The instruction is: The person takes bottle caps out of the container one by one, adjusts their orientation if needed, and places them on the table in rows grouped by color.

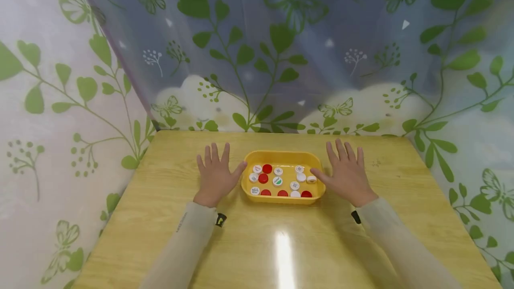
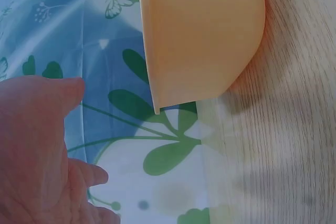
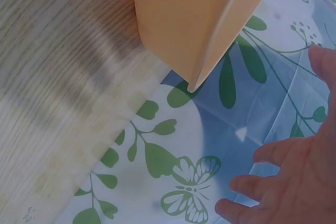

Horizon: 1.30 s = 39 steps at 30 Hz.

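A yellow tray (image 1: 281,200) with rounded corners holds several bottle caps, some red like the cap (image 1: 263,178) at left, others white with printed marks like the cap (image 1: 277,181) near the middle. My left hand (image 1: 217,178) hovers beside the tray's left end, fingers straight and spread, thumb pointing at the rim. On the other side, my right hand (image 1: 348,177) is spread the same way, its thumb overlapping the tray's right end in the head view. Both wrist views show a gap between the hand and the tray's outer wall (image 2: 205,35). Neither hand holds anything.
The tray stands on a wooden table (image 1: 241,244) with a bright light reflection in front. A curtain (image 1: 249,57) printed with leaves and butterflies hangs along the table's back edge. Similar printed cloth (image 1: 52,115) flanks the left and right sides.
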{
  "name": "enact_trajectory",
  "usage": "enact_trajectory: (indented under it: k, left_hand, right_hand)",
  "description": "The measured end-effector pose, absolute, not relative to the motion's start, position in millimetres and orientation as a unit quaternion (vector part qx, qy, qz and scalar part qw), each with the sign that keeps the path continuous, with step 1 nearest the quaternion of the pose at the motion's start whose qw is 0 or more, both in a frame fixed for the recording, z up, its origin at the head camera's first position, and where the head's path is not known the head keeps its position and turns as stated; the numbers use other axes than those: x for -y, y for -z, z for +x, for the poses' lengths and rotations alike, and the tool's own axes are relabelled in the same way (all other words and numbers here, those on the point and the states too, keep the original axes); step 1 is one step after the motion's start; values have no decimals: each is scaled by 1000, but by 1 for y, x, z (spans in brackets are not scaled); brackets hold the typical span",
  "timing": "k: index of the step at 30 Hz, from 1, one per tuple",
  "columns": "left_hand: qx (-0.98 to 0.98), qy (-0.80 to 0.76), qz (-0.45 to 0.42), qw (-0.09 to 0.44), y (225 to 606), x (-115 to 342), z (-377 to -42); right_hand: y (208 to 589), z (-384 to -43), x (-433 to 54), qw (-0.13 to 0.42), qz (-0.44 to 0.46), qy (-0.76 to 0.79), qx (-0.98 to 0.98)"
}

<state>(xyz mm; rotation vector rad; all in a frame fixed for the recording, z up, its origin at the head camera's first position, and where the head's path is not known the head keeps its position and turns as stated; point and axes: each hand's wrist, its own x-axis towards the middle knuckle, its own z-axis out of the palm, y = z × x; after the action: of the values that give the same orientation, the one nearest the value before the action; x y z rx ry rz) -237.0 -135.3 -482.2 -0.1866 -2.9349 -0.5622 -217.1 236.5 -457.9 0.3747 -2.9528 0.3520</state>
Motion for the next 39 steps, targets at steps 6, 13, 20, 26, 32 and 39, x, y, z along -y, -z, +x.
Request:
enact_trajectory:
  k: [6,13,20,26,32,39]
  left_hand:
    - [978,191,-68,55,477,136,-238]
    - [976,194,-77,56,471,137,-237]
    - [966,232,-98,58,475,133,-239]
    - [963,244,-74,84,484,125,-236]
    - [960,259,-53,96,490,118,-232]
    - [960,266,-46,74,501,110,-227]
  right_hand:
    - [458,-219,-239,74,124,-116,983]
    - [460,-219,-241,68,128,-116,983]
    - [461,-224,-238,139,248,-109,952]
    - [459,-231,-227,156,326,-62,930]
    - [455,-236,-216,110,337,-55,933]
    - [457,-250,-201,37,355,-32,933]
